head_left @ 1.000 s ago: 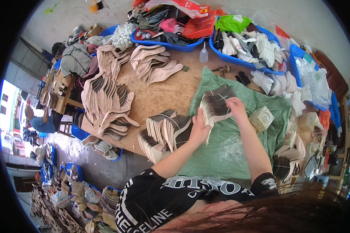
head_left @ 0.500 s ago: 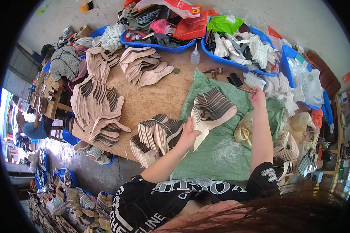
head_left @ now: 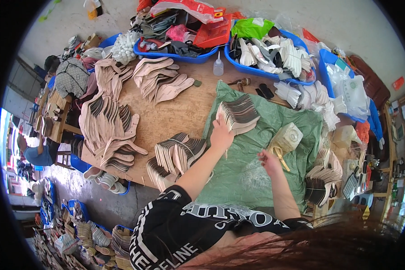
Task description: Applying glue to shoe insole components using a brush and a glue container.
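My left hand [head_left: 222,136] grips the near left end of a fanned stack of insoles [head_left: 240,113], pale with dark undersides, on a green woven sheet [head_left: 238,180]. My right hand [head_left: 271,163] hovers over the sheet, fingers loosely curled and apart, with nothing visible in them. Just beyond it lies a cloudy plastic container [head_left: 289,136], with yellowish bands or a brush [head_left: 280,155] at its near side. Left of the sheet are tied insole bundles [head_left: 177,155].
More insole piles [head_left: 108,123] cover the table's left side [head_left: 166,117]. Blue tubs [head_left: 270,76] heaped with shoe parts line the back, by a squeeze bottle [head_left: 218,66]. A hammer [head_left: 240,83] and black pieces [head_left: 265,91] lie at the sheet's far edge. A person [head_left: 38,153] is at far left.
My right hand has come back from the sheet's far right edge toward me, past the container. The insole stack has shifted farther away with my left hand on it. The view has shifted slightly.
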Action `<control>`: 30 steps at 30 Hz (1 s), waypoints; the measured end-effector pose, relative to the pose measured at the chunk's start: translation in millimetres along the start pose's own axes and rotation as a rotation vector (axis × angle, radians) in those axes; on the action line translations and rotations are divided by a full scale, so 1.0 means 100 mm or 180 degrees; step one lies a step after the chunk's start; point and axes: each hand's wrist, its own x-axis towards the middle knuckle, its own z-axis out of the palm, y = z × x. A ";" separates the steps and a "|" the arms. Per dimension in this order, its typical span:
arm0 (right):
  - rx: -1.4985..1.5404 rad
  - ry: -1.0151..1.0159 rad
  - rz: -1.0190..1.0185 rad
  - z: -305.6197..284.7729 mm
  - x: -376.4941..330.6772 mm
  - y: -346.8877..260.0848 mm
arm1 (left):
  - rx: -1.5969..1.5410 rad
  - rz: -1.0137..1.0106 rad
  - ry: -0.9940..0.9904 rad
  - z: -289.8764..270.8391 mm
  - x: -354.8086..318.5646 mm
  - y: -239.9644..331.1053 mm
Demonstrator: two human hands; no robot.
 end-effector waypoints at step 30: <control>-0.0285 -0.0289 0.0575 -0.06 -1.10 0.67 | 0.3009 0.1512 0.0813 0.62 -0.29 0.18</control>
